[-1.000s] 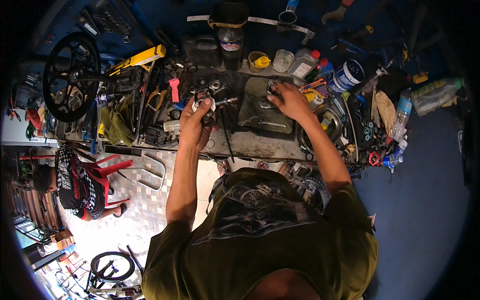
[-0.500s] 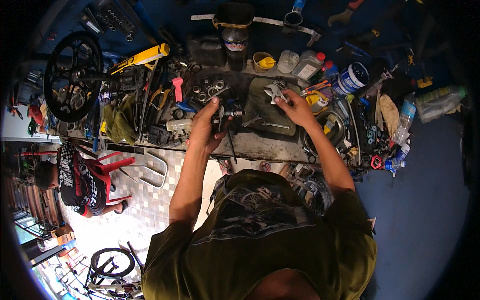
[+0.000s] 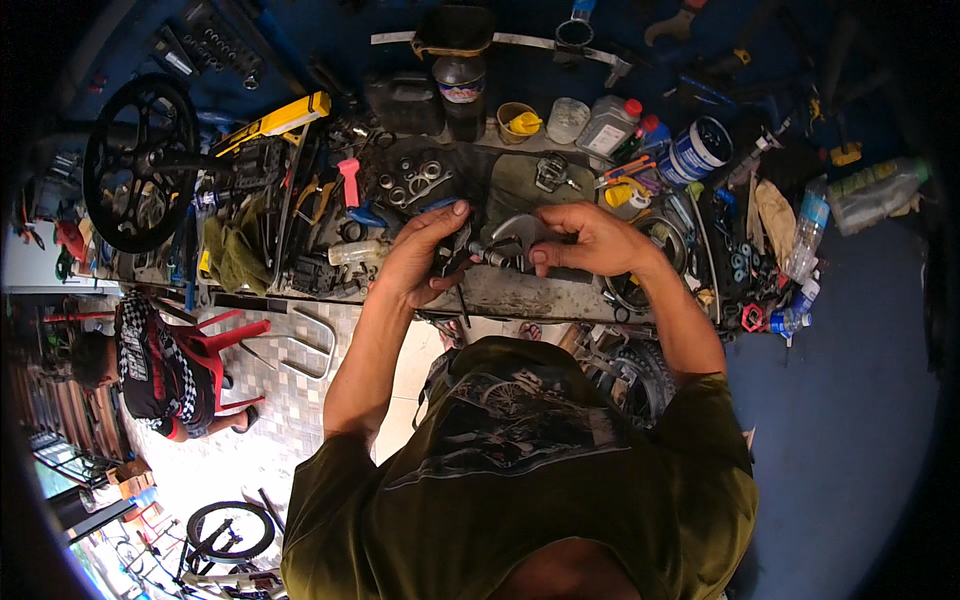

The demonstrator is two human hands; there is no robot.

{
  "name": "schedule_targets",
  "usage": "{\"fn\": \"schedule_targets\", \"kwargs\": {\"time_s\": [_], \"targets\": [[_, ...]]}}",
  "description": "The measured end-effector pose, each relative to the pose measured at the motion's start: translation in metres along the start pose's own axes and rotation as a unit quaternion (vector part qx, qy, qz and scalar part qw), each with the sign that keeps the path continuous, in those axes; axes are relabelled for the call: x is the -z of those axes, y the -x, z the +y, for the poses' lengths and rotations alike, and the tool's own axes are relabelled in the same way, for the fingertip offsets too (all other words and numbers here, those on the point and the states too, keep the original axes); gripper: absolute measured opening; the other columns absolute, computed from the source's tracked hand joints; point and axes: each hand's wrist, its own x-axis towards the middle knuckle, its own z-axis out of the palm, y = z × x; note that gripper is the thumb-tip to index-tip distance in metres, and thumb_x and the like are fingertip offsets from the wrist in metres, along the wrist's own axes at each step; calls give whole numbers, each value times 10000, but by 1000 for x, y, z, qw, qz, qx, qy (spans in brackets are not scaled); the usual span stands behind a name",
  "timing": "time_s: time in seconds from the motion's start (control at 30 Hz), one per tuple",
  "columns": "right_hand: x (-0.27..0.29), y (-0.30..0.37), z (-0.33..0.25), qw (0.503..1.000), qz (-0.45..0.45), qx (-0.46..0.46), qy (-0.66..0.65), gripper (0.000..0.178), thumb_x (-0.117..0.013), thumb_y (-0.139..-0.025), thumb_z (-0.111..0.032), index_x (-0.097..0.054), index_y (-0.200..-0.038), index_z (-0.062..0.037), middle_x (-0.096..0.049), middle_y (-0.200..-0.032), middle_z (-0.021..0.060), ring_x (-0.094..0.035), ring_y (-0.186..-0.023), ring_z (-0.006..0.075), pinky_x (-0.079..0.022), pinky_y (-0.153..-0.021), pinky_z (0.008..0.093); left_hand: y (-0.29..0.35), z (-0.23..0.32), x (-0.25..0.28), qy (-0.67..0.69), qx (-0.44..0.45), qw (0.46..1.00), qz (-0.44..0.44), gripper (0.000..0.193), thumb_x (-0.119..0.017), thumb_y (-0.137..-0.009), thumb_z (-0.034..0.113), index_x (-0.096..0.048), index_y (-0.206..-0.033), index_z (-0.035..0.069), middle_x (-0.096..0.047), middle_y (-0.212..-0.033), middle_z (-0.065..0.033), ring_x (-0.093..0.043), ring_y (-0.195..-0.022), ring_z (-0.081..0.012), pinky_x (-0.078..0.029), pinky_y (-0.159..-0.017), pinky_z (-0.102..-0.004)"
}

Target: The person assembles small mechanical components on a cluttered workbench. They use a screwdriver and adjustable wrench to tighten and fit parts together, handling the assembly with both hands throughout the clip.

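My left hand (image 3: 412,258) is closed round a dark metal part with a silvery spindle (image 3: 494,258); the spindle sticks out to the right, and the fingers hide much of the body. In my right hand (image 3: 592,240) is an adjustable wrench (image 3: 517,228), gripped between thumb and fingers. Its broad head is right at the spindle; whether the jaws are seated on it I cannot tell. Both hands are over the near edge of the workbench (image 3: 525,288). Behind them, on a greenish mat (image 3: 512,180), lies a metal part like a bicycle pedal (image 3: 553,172).
Left of the mat lie metal rings (image 3: 387,181) and a pink-handled tool (image 3: 349,182). Bottles, a blue-and-white tub (image 3: 700,152) and a round metal tray (image 3: 664,238) crowd the right side. A crank with chainring (image 3: 140,162) stands left. A person (image 3: 150,365) sits at lower left.
My right hand has moved left and nearer with the adjustable wrench, bringing its head to the spindle. The pedal-like part on the mat shows more fully now. My left hand still grips its part.
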Motion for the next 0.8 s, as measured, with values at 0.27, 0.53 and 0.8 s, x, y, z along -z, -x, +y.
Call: {"fn": "schedule_targets", "kwargs": {"time_s": [0.27, 0.53, 0.8], "targets": [[2, 0, -17, 999, -45, 16, -4, 191, -566, -957, -127, -584, -1082, 17, -680, -864, 76, -658, -851, 120, -478, -671, 266, 3, 0, 1, -8, 28, 1000, 11, 222, -626, -929, 302, -633, -993, 90, -656, -794, -48, -611, -553, -131, -278, -271, -165], [-1, 3, -10, 998, -33, 51, -7, 245, -604, -948, -166, -572, -1101, 23, -680, -863, 72, -650, -793, 114, -473, -657, 268, 3, 1, 6, -14, 43, 999, -22, 235, -632, -926, 305, -628, -976, 76, -654, -787, -69, -610, -552, -140, -277, -268, -158], [-7, 3, -23, 999, -41, 24, -3, 213, -600, -953, -165, -580, -1075, 7, -679, -839, 58, -635, -773, 107, -471, -669, 281, 6, 1, 3, -26, 47, 998, -10, 227, -624, -933, 296, -628, -967, 72, -653, -788, -61, -603, -553, -133, -268, -268, -160]]}}
